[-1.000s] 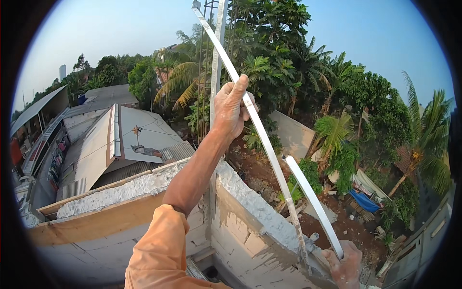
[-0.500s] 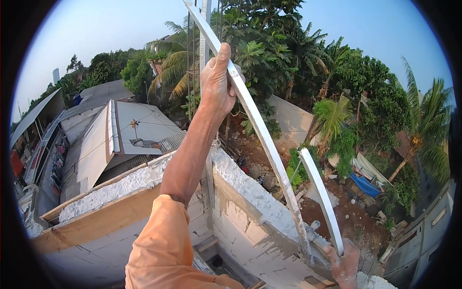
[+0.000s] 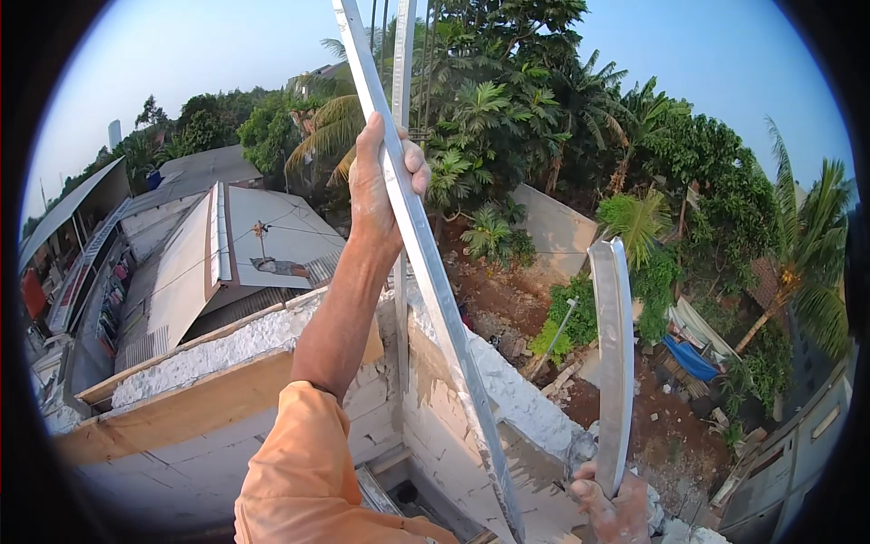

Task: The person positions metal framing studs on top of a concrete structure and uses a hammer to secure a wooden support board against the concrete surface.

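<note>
My left hand (image 3: 385,181) is wrapped around a long light-grey metal bar (image 3: 426,263), thumb up along it. The bar slants from the top of the view down to the right, passing in front of the block wall (image 3: 435,376). Low on the right, my right hand (image 3: 616,508) grips the bottom end of a short metal channel (image 3: 613,363). This piece stands nearly upright with its hollow side partly showing. The two pieces are apart. Just behind my left hand rises an upright metal post (image 3: 402,72) at the wall corner.
Rough mortar (image 3: 530,399) tops the wall, which drops to a dirt yard (image 3: 652,426) outside. A wooden plank (image 3: 181,412) runs along the left wall. Thin dark rods (image 3: 429,63) stand by the post. Roofs (image 3: 281,227) lie left, trees (image 3: 507,109) beyond.
The long bar has become steeper, its lower end swinging left and nearer. My left hand has dropped slightly; my right hand has shifted left, and the short channel has turned and become more upright.
</note>
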Motion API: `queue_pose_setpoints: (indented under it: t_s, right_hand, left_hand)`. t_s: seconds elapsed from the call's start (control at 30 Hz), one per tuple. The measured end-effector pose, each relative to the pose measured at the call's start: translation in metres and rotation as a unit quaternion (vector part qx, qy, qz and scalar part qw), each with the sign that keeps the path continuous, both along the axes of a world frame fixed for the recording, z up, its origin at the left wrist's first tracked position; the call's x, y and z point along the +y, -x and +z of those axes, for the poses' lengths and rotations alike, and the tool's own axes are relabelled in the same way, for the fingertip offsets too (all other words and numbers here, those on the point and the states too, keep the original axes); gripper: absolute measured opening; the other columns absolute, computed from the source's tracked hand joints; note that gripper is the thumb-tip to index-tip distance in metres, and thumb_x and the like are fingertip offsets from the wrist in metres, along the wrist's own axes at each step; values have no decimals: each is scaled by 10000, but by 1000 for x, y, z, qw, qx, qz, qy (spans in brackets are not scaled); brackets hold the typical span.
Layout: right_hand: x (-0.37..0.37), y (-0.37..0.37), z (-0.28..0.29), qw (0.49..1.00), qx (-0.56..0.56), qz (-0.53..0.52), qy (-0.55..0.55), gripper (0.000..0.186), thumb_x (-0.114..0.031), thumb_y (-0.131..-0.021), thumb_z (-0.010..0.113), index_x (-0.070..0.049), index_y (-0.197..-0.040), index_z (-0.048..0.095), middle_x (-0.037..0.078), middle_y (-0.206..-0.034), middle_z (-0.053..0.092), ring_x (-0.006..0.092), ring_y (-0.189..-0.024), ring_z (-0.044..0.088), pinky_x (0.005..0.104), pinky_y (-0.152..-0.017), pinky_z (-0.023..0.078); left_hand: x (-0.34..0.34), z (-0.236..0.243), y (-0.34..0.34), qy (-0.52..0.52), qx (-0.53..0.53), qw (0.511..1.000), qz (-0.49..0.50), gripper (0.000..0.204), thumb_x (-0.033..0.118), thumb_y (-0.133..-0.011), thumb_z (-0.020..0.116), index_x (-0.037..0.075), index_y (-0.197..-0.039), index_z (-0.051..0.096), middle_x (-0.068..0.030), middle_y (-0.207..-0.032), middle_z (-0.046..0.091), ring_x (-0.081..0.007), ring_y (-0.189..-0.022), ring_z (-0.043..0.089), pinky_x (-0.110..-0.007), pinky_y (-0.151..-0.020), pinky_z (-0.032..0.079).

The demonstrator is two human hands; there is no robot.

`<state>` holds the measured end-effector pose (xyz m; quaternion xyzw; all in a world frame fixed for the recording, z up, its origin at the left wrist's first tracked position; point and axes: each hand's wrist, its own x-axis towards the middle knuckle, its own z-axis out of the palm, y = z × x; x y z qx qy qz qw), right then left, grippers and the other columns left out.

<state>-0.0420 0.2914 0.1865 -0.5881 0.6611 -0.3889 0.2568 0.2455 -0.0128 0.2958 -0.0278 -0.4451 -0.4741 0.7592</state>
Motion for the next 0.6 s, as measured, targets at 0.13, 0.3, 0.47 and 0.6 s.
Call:
queue_pose_setpoints:
  t_s: [0.13, 0.3, 0.47, 0.6]
  right_hand:
    - [-6, -8, -24, 998, -48, 37, 16, 389, -346, -904, 685, -9, -1099, 664, 135, -870, 678, 241, -853, 667, 370, -722, 544]
    - [-45, -38, -63, 994, -85, 27, 69, 361, -296, -890, 724, 48, -990, 674, 131, -883, 694, 197, -788, 633, 343, -722, 494]
    - [-81, -70, -90, 985, -125, 55, 102, 358, -253, -935, 681, 66, -1097, 659, 151, -1003, 707, 205, -926, 653, 345, -827, 503]
    - [-97, -88, -120, 980, -164, 75, 84, 449, -344, -957, 645, 70, -1131, 647, 162, -1032, 704, 234, -963, 652, 354, -853, 495]
  left_hand:
    - [15, -40, -2, -17, -17, 1000, 1, 449, 500, -970, 548, 58, -1032, 509, -61, -630, 552, -126, -455, 522, -222, -396, 424]
    - [30, -107, 15, -35, -20, 999, 22, 493, 542, -993, 449, 62, -1059, 539, -64, -616, 549, -129, -432, 495, -227, -374, 387]
    - [56, -167, 36, -50, -49, 997, 35, 535, 555, -984, 425, 41, -1094, 525, -143, -658, 603, -175, -463, 517, -268, -438, 408]
    - [76, -202, 54, -72, -45, 996, 2, 475, 457, -991, 468, 0, -1121, 451, -213, -761, 639, -214, -545, 565, -304, -517, 464]
